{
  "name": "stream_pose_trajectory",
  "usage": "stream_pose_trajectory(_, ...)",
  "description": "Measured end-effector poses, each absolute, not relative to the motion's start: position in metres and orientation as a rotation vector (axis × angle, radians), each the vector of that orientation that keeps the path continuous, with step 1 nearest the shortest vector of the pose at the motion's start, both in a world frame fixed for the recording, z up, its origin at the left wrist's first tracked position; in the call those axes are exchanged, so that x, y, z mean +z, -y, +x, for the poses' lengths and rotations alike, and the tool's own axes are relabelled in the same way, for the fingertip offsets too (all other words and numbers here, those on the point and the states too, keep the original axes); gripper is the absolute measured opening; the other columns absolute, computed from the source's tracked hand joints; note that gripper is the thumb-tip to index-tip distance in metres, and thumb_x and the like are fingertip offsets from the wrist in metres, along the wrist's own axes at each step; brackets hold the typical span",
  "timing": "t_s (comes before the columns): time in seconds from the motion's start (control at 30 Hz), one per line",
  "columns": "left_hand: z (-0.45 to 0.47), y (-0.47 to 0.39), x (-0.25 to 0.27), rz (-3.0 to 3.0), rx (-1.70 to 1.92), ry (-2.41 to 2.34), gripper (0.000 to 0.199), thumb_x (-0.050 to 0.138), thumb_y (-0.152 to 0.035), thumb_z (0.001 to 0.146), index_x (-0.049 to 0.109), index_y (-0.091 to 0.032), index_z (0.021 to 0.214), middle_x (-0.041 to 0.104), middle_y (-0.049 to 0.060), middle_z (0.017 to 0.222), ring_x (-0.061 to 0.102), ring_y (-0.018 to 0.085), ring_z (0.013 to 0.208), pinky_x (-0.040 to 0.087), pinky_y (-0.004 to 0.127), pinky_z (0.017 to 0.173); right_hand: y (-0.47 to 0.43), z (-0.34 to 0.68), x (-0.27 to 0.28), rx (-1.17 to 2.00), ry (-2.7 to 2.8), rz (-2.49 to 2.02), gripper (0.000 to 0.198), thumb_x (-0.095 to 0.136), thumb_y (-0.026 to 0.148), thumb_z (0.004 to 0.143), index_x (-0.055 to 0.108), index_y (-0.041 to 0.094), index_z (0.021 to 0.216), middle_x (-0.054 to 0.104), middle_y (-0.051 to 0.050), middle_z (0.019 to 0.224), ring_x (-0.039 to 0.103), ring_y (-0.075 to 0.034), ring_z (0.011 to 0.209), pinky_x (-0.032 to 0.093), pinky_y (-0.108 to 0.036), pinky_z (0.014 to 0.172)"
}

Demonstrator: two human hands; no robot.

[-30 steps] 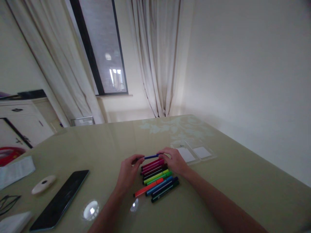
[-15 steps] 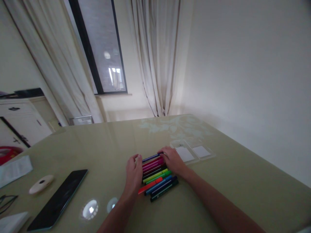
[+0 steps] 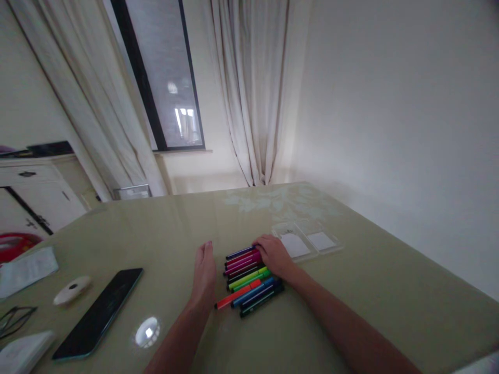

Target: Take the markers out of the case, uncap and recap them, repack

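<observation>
Several coloured markers [image 3: 249,283] lie side by side in an uneven row on the table, slanting slightly up to the right. Purple, pink and black ones are at the far side, green in the middle, orange, blue and dark ones nearest me. My right hand [image 3: 275,255] bends its fingers over the right ends of the far markers and hides those ends. My left hand [image 3: 205,272] stands on edge to the left of the row, apart from it, fingers stretched out and holding nothing. Behind my right hand lies an open clear plastic case [image 3: 322,241] with white inserts.
On the left lie a dark tablet or phone [image 3: 99,311], a pale oval object [image 3: 72,290], glasses [image 3: 15,321], a white object [image 3: 25,353] and a pale sheet or packet [image 3: 29,272]. A wall [image 3: 405,130] borders the table's right edge.
My left hand has moved left, away from the markers' left ends, which now show. The right hand stays at the right ends. The view has shifted slightly.
</observation>
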State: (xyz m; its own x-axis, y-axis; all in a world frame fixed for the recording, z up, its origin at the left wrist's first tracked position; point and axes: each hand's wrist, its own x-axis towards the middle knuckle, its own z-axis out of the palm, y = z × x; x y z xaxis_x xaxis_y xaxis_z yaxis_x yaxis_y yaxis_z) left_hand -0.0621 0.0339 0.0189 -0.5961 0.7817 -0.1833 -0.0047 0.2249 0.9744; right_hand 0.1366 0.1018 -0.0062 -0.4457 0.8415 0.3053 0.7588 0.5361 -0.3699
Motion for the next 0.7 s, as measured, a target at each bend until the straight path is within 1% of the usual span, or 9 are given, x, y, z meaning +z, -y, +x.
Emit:
stream_pose_trajectory(0.13, -0.056, -0.030, 0.018, 0.712, 1.429, -1.789, 0.038, 0.039, -0.044, 0.099, 0.060, -0.019, 0.119, 0.071, 0.011, 0.118, 0.067, 0.027, 0.113, 0.052, 0.040, 0.101, -0.102, 0.137, -0.008, 0.259, 2.362, -1.316, 0.032, 0.046, 0.011, 0.099, 0.075, 0.018, 0.110, 0.075, -0.009, 0.108, 0.065, -0.021, 0.105, 0.044, -0.030, 0.099)
stream_pose_trajectory(0.2, -0.053, -0.022, 0.016, 0.731, 1.417, -1.786, 0.039, 0.040, -0.045, 0.099, 0.061, -0.019, 0.118, 0.070, 0.011, 0.121, 0.065, 0.027, 0.117, 0.051, 0.041, 0.103, -0.103, 0.137, -0.010, 0.262, 2.373, -1.306, 0.033, 0.046, 0.009, 0.098, 0.075, 0.017, 0.112, 0.075, -0.009, 0.110, 0.064, -0.020, 0.106, 0.043, -0.029, 0.099)
stream_pose_trajectory(0.3, -0.051, -0.005, 0.013, 0.772, 1.393, -1.822, 0.041, 0.040, -0.051, 0.100, 0.060, -0.021, 0.120, 0.066, 0.011, 0.132, 0.059, 0.027, 0.128, 0.046, 0.042, 0.110, -0.104, 0.136, -0.012, 0.263, 2.376, -1.289, 0.034, 0.046, 0.008, 0.097, 0.075, 0.016, 0.112, 0.074, -0.009, 0.110, 0.064, -0.021, 0.106, 0.042, -0.029, 0.100)
stream_pose_trajectory(0.33, -0.050, 0.000, 0.012, 0.777, 1.387, -1.831, 0.042, 0.039, -0.052, 0.100, 0.060, -0.022, 0.121, 0.066, 0.011, 0.133, 0.059, 0.027, 0.129, 0.046, 0.042, 0.110, -0.105, 0.136, -0.013, 0.264, 2.371, -1.283, 0.034, 0.046, 0.008, 0.097, 0.075, 0.016, 0.112, 0.074, -0.009, 0.110, 0.064, -0.021, 0.106, 0.042, -0.029, 0.100)
stream_pose_trajectory(0.4, -0.046, 0.007, 0.011, 0.769, 1.395, -1.810, 0.044, 0.038, -0.055, 0.100, 0.058, -0.023, 0.123, 0.068, 0.011, 0.128, 0.062, 0.027, 0.123, 0.049, 0.042, 0.106, -0.104, 0.135, -0.013, 0.272, 2.354, -1.276, 0.033, 0.046, 0.010, 0.097, 0.075, 0.017, 0.110, 0.074, -0.009, 0.109, 0.064, -0.020, 0.106, 0.042, -0.029, 0.099)
stream_pose_trajectory(0.53, -0.034, 0.006, 0.003, 0.737, 1.448, -1.705, 0.044, 0.041, -0.058, 0.099, 0.057, -0.024, 0.123, 0.072, 0.008, 0.111, 0.070, 0.025, 0.103, 0.057, 0.038, 0.089, -0.102, 0.132, -0.010, 0.306, 2.331, -1.277, 0.030, 0.047, 0.013, 0.098, 0.076, 0.018, 0.107, 0.074, -0.008, 0.107, 0.064, -0.020, 0.104, 0.042, -0.028, 0.096)
stream_pose_trajectory(0.6, -0.028, 0.000, -0.003, 0.745, 1.484, -1.667, 0.045, 0.042, -0.059, 0.098, 0.057, -0.025, 0.123, 0.071, 0.007, 0.108, 0.070, 0.024, 0.099, 0.058, 0.036, 0.085, -0.101, 0.131, -0.010, 0.314, 2.326, -1.270, 0.028, 0.048, 0.015, 0.099, 0.075, 0.018, 0.105, 0.073, -0.008, 0.107, 0.063, -0.020, 0.103, 0.042, -0.027, 0.096)
stream_pose_trajectory(0.7, -0.022, -0.008, -0.010, 0.774, 1.528, -1.629, 0.050, 0.042, -0.063, 0.097, 0.056, -0.025, 0.125, 0.070, 0.006, 0.110, 0.070, 0.023, 0.100, 0.058, 0.035, 0.085, -0.101, 0.131, -0.010, 0.326, 2.317, -1.258, 0.027, 0.047, 0.018, 0.100, 0.075, 0.017, 0.102, 0.073, -0.008, 0.105, 0.063, -0.019, 0.102, 0.041, -0.027, 0.095)
